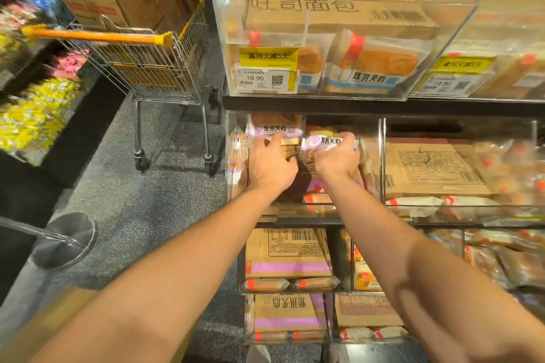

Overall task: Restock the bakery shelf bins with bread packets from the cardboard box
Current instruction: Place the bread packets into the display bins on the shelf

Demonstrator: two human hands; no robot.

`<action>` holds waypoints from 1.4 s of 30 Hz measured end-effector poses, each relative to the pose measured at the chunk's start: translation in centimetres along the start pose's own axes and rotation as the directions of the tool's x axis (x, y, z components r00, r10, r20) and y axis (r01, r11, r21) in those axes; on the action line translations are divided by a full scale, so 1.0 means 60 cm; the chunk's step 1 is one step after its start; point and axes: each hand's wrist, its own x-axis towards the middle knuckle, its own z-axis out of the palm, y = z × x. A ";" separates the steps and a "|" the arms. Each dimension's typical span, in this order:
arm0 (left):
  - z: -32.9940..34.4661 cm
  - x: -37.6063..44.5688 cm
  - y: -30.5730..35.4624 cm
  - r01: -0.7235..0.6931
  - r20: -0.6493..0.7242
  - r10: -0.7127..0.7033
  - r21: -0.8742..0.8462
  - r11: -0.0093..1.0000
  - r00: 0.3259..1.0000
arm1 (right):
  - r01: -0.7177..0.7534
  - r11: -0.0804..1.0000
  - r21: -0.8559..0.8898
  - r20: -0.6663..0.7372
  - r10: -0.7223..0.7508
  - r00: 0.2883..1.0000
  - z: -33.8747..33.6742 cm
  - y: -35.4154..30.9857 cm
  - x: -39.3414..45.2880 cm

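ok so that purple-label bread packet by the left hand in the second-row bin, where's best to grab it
Probably by its lower edge, from the open front of the bin. The purple-label bread packet stands upright with its label facing out; the shelf above blocks a top approach, and the left hand already reaches in from the front, just below it.
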 end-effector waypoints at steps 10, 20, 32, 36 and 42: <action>0.035 0.037 0.075 0.229 0.111 -0.206 -0.266 0.936 0.972 | 0.130 0.939 -0.318 -0.057 -0.156 0.986 -0.017 0.037 0.018; 0.071 0.028 0.067 -0.048 -0.058 0.017 -0.572 0.819 0.998 | 0.199 0.972 -0.124 -0.069 -0.208 0.976 -0.019 0.052 0.006; 0.082 0.031 0.056 -0.145 -0.284 0.005 -0.474 0.869 0.959 | 0.345 0.931 -0.124 0.007 -0.346 0.938 0.005 0.035 0.053; 0.079 0.038 0.064 -0.024 -0.083 -0.024 -0.533 0.846 0.996 | 0.340 0.901 -0.268 0.018 -0.349 0.937 -0.004 0.035 0.056; 0.068 0.043 0.074 0.033 0.057 -0.003 -0.536 0.844 0.998 | 0.270 0.947 -0.174 0.043 -0.267 0.963 -0.010 0.029 0.063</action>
